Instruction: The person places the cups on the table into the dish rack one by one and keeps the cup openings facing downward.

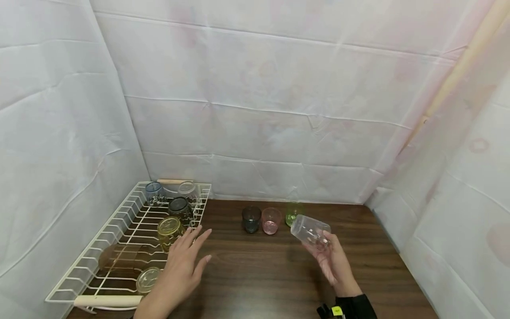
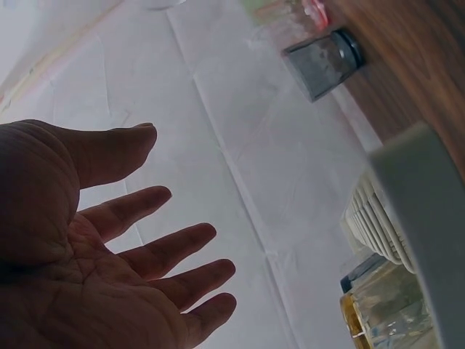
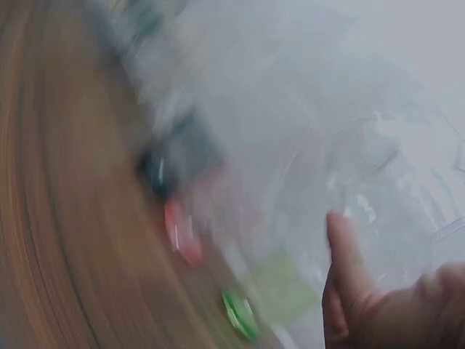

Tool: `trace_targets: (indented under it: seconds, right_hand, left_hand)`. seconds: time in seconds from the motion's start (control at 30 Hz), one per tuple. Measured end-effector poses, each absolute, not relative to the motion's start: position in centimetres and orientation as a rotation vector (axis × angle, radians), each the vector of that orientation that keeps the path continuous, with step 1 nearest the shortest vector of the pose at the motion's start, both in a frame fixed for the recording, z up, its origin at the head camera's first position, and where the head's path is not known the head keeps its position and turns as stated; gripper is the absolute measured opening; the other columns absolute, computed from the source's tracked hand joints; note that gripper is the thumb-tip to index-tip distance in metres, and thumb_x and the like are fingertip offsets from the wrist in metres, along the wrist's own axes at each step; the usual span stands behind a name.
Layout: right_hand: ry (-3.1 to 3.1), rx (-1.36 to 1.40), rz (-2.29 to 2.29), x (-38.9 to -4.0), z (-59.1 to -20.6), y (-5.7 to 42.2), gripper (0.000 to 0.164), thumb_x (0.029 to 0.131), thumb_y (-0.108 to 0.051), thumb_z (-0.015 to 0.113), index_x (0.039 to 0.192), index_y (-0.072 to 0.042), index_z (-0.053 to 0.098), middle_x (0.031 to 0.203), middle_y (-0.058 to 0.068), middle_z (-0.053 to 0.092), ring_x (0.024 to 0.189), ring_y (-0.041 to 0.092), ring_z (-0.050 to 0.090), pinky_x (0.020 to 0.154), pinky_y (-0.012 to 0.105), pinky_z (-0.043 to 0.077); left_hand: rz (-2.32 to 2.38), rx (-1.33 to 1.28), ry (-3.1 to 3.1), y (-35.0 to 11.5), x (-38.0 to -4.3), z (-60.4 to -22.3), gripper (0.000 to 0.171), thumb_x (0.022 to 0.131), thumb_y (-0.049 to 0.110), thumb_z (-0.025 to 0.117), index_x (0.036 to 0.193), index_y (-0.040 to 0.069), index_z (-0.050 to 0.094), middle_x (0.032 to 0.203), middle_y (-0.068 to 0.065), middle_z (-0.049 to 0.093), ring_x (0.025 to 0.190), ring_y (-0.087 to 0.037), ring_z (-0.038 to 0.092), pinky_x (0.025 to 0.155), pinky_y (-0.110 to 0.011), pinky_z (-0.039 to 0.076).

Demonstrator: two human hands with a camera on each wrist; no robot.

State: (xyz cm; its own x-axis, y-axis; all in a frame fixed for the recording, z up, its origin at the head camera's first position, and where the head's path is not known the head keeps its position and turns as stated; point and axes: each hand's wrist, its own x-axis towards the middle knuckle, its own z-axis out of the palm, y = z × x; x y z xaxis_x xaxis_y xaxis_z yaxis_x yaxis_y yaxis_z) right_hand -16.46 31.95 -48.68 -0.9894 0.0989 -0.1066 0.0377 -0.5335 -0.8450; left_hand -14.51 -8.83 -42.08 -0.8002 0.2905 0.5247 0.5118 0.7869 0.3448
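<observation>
My right hand (image 1: 334, 266) grips a clear glass (image 1: 308, 229) by its base end, holding it tilted above the table with its other end toward the left. In the right wrist view the thumb lies along the side of that glass (image 3: 385, 196). Fingers spread and holding nothing, my left hand (image 1: 182, 266) hovers by the right side of a white wire dish rack (image 1: 75, 271). Nearest to its fingertips on the rack is a yellow glass mug (image 1: 169, 228). In the left wrist view the palm of the left hand (image 2: 109, 262) faces the camera.
On the rack are also a dark mug (image 1: 180, 208), a blue mug (image 1: 154, 192), a clear mug (image 1: 188, 190), a brown glass (image 1: 119, 257) and a pale glass (image 1: 148, 280). Along the table's back stand a dark glass (image 1: 251, 220), a pink glass (image 1: 271, 221) and a green glass (image 1: 292, 215).
</observation>
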Motion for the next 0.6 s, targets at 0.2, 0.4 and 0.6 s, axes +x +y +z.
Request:
trace_targets:
  seconds: [0.2,0.4,0.6]
  right_hand:
    - [-0.804,-0.001,3.185,-14.8,-48.7,30.3,0.043,0.115,-0.042,0.037,0.151,-0.023,0.023,0.147,0.006,0.054,0.136,0.021,0.062,0.122,0.039,0.049]
    - [-0.546,0.199,3.337,-14.4,-49.3,28.5,0.045,0.115,-0.048,0.029,0.150,-0.021,0.035,0.152,0.008,0.059,0.144,0.023,0.059,0.125,0.036,0.046]
    - [-0.467,0.356,3.350,-14.1,-49.3,28.0,0.050,0.115,-0.050,0.025,0.152,-0.019,0.036,0.153,0.010,0.058,0.146,0.024,0.057,0.127,0.036,0.043]
  left_hand:
    - [-0.653,-0.621,-2.492,-8.6,-14.6,-42.3,0.064,0.086,0.011,0.085,0.146,0.012,0.064,0.150,-0.021,0.063,0.141,-0.051,0.055,0.108,-0.073,0.045]
    - [-0.672,-0.639,-2.487,-8.1,-14.5,-42.1,0.063,0.087,0.012,0.085,0.147,0.013,0.063,0.151,-0.020,0.062,0.142,-0.050,0.055,0.111,-0.072,0.042]
    - [-0.764,-0.622,-2.560,-6.8,-14.1,-41.8,0.059,0.095,0.027,0.080,0.150,0.015,0.061,0.156,-0.019,0.058,0.148,-0.050,0.050,0.116,-0.076,0.037]
